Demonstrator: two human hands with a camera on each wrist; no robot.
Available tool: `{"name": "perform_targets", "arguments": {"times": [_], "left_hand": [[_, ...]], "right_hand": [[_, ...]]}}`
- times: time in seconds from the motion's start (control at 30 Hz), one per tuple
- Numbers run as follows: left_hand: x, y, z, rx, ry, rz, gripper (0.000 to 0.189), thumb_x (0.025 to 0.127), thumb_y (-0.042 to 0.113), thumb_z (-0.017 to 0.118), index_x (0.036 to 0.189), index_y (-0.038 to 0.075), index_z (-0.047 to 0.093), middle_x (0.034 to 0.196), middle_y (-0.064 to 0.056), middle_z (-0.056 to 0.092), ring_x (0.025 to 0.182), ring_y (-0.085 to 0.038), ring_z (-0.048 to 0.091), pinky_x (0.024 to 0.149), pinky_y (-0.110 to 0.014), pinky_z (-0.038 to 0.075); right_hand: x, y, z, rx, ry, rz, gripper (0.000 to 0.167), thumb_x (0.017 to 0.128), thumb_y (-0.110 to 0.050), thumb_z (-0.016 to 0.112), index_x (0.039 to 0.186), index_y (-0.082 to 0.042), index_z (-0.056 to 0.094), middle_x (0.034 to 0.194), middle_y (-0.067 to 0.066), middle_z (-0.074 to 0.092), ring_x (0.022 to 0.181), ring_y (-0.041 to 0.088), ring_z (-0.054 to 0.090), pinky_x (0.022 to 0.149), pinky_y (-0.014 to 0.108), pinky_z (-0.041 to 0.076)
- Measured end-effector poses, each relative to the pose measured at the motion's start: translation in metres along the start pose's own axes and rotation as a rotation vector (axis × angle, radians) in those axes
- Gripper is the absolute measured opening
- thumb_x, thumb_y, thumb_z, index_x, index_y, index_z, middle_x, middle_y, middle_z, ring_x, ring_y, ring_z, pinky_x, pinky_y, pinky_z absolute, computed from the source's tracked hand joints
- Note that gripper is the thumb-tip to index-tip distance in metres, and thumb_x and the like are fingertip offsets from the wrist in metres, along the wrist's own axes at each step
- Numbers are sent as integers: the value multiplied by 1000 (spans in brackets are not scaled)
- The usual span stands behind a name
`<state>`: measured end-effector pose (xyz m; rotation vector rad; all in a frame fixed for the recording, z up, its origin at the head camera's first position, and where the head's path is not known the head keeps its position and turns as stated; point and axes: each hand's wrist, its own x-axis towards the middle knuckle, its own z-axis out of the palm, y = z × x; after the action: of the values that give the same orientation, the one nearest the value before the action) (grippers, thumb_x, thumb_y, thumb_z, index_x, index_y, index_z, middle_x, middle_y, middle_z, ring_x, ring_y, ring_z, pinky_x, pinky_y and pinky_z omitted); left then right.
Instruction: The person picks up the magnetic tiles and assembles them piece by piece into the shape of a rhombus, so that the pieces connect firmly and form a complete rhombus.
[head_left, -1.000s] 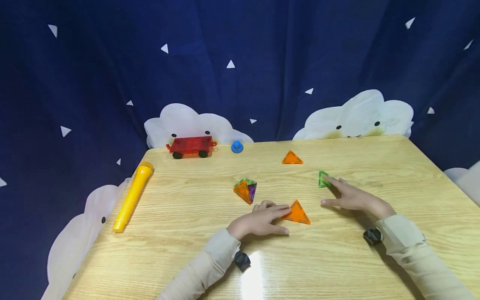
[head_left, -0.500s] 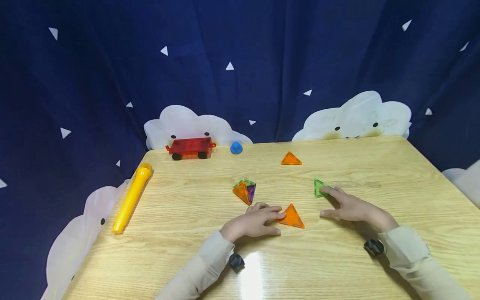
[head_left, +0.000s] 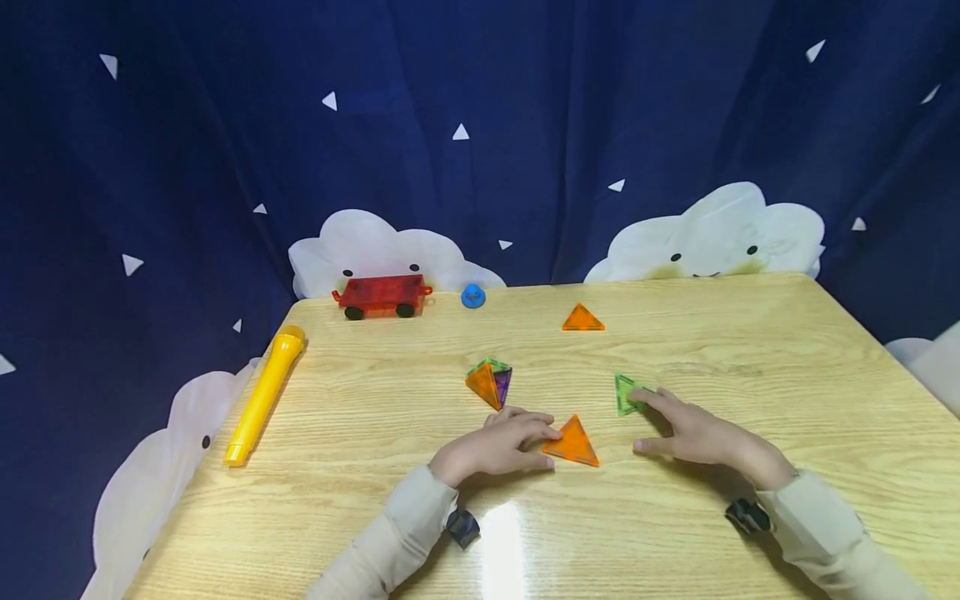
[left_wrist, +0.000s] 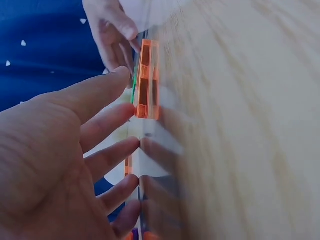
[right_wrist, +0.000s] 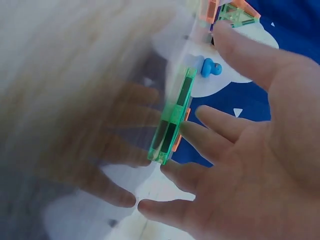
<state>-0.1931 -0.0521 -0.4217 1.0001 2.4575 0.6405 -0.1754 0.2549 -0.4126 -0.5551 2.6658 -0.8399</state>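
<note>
My left hand (head_left: pixel 491 450) lies low over the table with fingers extended. Its index fingertip touches the left part of an orange triangular magnetic tile (head_left: pixel 576 446), which lies flat; the left wrist view shows this tile's edge (left_wrist: pixel 145 82) beside the index fingertip. Opposite it, my right hand (head_left: pixel 697 429) reaches in from the right, fingers spread and thumb apart. Fingertips of that hand press on a green triangular magnetic tile (head_left: pixel 623 397), partly covering it. Seen edge-on in the right wrist view, the green tile (right_wrist: pixel 172 120) lies flat under those fingers.
Just beyond the left hand stands a small pyramid (head_left: pixel 483 385) of orange, green and purple tiles. Another orange tile (head_left: pixel 582 318) lies farther back. A red wheeled car base (head_left: pixel 384 293) and a blue duck toy (head_left: pixel 473 296) stand along the far edge; a yellow toy microphone (head_left: pixel 264 396) lies left.
Under my left fingertips the orange tile has slid left and slightly nearer. My right fingers have drawn the green tile left and toward me.
</note>
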Motion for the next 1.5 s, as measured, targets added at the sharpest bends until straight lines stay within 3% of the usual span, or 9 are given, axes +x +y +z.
{"name": "perform_targets", "arguments": {"times": [0.13,0.37,0.57,0.77,0.93,1.2,1.5], "left_hand": [[5,0,2,-19,29,-16,58,91,45,60,141,21,45,149,3,38,130,-24,29,99,-40,25],[15,5,7,-54,68,-37,70,89,48,61,147,17,36,147,-2,39,128,-23,33,107,-44,23],[29,17,17,-49,171,-103,72,84,55,64,142,17,43,140,-4,44,113,-22,36,88,-36,27],[35,26,27,-31,214,-165,84,73,60,72,140,16,46,131,-3,45,103,-19,35,79,-33,22],[38,27,31,-17,244,-164,83,71,56,76,139,17,47,126,-2,44,100,-18,34,77,-31,20],[36,26,31,-80,277,-156,77,71,50,79,135,18,50,127,-2,45,100,-17,34,78,-31,20],[35,25,30,-145,308,-144,77,70,45,82,133,19,47,126,-1,50,99,-16,39,80,-33,22]], "right_hand": [[2,2,-2,5,52,-8,86,86,-43,67,147,2,26,146,36,24,129,56,27,98,66,28],[18,6,-7,10,108,23,88,87,-41,67,147,5,22,144,36,28,128,54,32,98,64,30],[34,3,-6,-45,160,52,92,82,-44,71,143,11,28,138,36,39,124,52,37,96,64,33],[43,-2,-2,-135,152,97,99,76,-50,75,141,11,32,132,36,43,115,51,40,89,63,36],[44,0,-2,-148,128,138,95,77,-45,76,143,8,32,132,35,40,111,47,40,85,61,37],[46,5,-2,-160,135,141,85,76,-44,76,135,9,44,123,34,44,102,42,42,77,53,40],[49,12,0,-76,148,112,81,73,-39,79,131,9,48,121,33,47,101,40,43,74,47,41]]}}
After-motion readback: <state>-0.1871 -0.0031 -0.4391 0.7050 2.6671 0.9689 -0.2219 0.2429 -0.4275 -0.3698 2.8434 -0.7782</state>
